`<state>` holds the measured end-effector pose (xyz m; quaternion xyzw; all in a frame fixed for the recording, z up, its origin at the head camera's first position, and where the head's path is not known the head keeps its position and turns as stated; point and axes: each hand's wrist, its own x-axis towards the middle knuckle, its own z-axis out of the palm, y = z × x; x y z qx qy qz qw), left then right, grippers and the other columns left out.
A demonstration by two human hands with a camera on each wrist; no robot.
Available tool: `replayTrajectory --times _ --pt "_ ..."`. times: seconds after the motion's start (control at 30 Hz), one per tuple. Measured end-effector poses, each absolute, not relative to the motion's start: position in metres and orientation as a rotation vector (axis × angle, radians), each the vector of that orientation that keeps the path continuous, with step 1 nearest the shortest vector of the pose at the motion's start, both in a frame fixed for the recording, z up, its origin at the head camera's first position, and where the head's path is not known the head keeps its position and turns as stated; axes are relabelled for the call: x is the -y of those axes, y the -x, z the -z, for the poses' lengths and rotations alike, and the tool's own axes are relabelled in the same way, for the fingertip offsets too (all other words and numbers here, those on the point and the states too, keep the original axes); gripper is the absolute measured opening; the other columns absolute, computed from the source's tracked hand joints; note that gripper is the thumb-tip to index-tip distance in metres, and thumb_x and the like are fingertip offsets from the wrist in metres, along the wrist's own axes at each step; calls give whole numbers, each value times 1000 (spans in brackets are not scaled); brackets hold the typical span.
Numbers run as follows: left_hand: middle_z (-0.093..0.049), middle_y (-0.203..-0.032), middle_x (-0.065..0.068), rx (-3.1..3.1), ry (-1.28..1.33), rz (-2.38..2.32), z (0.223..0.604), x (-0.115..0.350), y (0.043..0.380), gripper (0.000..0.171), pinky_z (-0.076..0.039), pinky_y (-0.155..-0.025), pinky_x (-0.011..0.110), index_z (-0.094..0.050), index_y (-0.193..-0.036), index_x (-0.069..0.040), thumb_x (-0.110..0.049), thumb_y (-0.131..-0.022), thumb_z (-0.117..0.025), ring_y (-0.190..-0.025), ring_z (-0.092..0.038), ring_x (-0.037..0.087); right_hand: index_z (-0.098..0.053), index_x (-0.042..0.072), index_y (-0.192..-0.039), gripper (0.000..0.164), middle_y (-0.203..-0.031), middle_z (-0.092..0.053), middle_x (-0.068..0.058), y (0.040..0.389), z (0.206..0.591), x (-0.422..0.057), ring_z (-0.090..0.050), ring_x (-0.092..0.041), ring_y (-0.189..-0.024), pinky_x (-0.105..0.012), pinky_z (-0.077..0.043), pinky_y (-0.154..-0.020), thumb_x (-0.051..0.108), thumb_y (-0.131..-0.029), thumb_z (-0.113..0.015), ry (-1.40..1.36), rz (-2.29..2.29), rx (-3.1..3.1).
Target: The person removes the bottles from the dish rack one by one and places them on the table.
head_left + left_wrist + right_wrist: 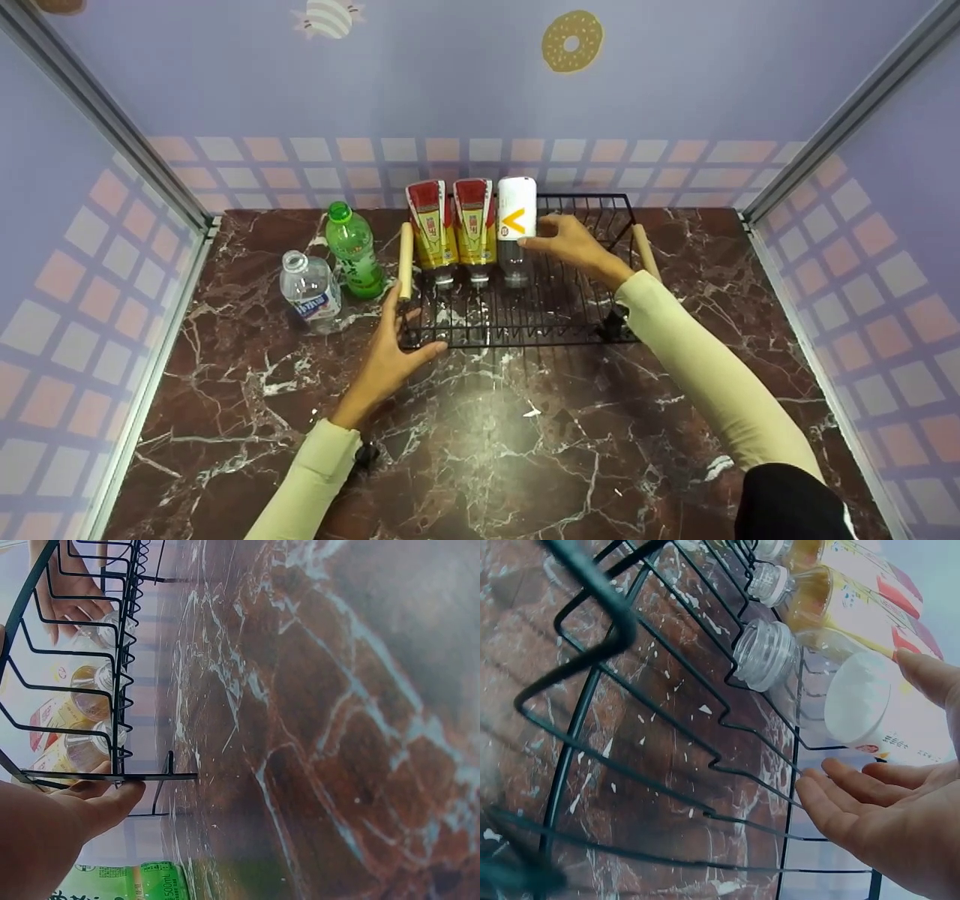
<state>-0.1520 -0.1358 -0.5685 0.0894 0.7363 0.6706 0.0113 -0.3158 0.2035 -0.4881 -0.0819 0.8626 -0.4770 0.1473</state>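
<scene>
My left hand (389,350) grips the front left corner of a black wire dish rack (517,346). Its thumb lies along the front bar and its fingers are round the side below the wooden handle (406,259). A clear bottle with a white label and orange mark (517,210) stands neck-down in the rack. My right hand (570,244) is at that bottle's right side, thumb at the label, fingers fairly straight beside it. Two bottles of yellow drink with red tops, one at the left (431,225) and one in the middle (475,223), also stand neck-down.
Left of the rack stand a green bottle (354,251) and a clear water bottle (309,291), both upright and capless or capped on the dark marble counter (480,435). Another wooden handle (646,253) is on the rack's right side. Patterned panels (480,90) enclose the counter.
</scene>
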Motion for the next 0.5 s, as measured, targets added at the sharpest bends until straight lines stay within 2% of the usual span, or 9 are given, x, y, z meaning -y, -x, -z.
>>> replayTrajectory --times 0.13,0.23,0.5 --pt "-21 -176 33 -2286 -281 -2102 569 137 152 126 -40 -126 65 -6 -178 -13 -10 -88 -94 -156 -41 50 -38 -12 -161 85 -145 -62 -31 318 491 -197 -66 -41 -128 -56 -56 -113 27 -100 -83 221 1466 -2386" --pt "-21 -176 34 -2297 -277 -2094 569 137 152 126 -40 -126 65 -6 -178 -13 -11 -87 -95 -156 -41 50 -40 -11 -158 80 -142 -62 -30 319 492 -193 -68 -39 -123 -57 -58 -111 23 -101 -83 213 1508 -2328" --pt "-14 -179 29 -2322 -295 -2079 569 137 152 126 -38 -126 66 -7 -177 -12 -12 -87 -95 -155 -43 48 -45 -10 -150 66 -136 -63 -27 321 496 -188 -69 -34 -114 -49 -63 -103 13 -100 -82 194 1562 -2257"
